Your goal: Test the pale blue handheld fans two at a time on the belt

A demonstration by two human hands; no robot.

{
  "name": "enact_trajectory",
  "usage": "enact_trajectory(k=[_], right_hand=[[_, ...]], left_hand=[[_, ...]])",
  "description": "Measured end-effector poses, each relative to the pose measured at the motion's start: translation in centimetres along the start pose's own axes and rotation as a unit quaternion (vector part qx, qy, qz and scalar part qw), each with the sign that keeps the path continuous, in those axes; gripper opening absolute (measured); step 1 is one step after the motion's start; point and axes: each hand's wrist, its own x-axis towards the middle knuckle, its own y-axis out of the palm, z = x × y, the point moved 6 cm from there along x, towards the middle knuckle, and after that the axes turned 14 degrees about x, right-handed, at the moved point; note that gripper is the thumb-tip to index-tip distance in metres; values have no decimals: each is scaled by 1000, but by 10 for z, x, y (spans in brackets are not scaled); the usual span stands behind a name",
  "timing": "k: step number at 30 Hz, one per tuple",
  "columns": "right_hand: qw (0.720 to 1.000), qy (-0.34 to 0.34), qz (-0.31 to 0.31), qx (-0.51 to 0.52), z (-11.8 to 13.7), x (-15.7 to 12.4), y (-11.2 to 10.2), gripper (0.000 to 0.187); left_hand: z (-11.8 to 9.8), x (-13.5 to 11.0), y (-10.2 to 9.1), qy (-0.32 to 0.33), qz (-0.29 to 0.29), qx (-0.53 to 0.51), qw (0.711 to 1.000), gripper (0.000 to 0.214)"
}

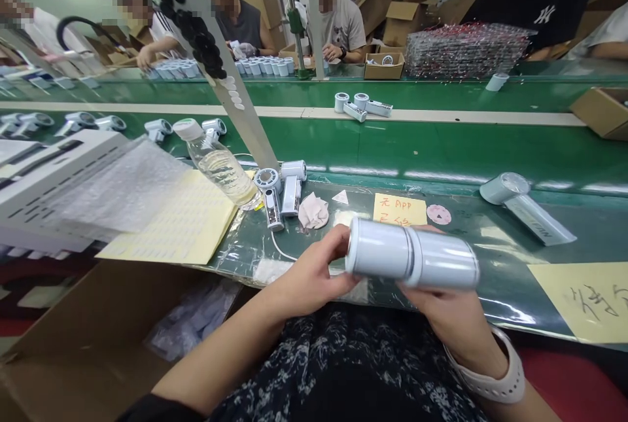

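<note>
Left hand point(314, 275) curled around one end of a white cylindrical housing point(412, 255), thumb on top; right hand point(439, 304) cupped under the other end, gripping it, with its fingertips hidden behind the plastic and a pale watch band point(490, 369) on the wrist. Both forearms angled inward over a dark floral garment, elbows low, housing held roughly level just above the table point(510, 271). Two barrel sections seemingly seated together at a visible seam, no handle on this piece, apparently an unfinished stage. Just beyond the hands, a thin white cable point(282, 248) and a beige cloth pad point(313, 211). Nearby, beside a clear plastic water bottle point(218, 167), separate white handle pieces point(292, 193) and a round cap point(267, 180), left unjoined. Farther right, a second cylinder point(505, 188) touching a long pale handle point(540, 220). Yellow paper stack point(171, 219) at left, handwritten yellow note point(400, 209) ahead. Across a green conveyor belt point(441, 147), more white units point(358, 105); beyond it, a co-worker point(338, 23) behind rows of white cylinders point(265, 67).
</note>
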Motion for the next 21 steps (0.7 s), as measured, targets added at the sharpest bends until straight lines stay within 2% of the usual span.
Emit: enact_trajectory(k=[2,5,8,11,14,17,19,21], right_hand=[[994,-89,62,-21,14,0,6,54],[967,-210,144,-34,32,-1,13,32],[953,-232,182,-66,36,0,14,32],[946,-233,209,-84,36,-3,14,36],[944,-225,221,-98,31,-8,17,37],[947,-187,218,-142,27,-5,21,43],[934,-197,206,-215,35,1,16,54],[900,-244,167,-320,57,8,3,48]], left_hand=[[-10,-1,-1,106,-14,67,992,36],[-21,-6,-2,271,-50,137,952,35],[-25,-10,-6,336,-87,201,916,34],[-32,-15,-9,357,-97,243,897,32],[-37,-17,-7,353,-96,266,892,30],[-36,-9,3,327,-43,298,896,28],[-36,-1,2,314,-19,291,904,20],[-42,1,-16,308,-57,235,920,29]])
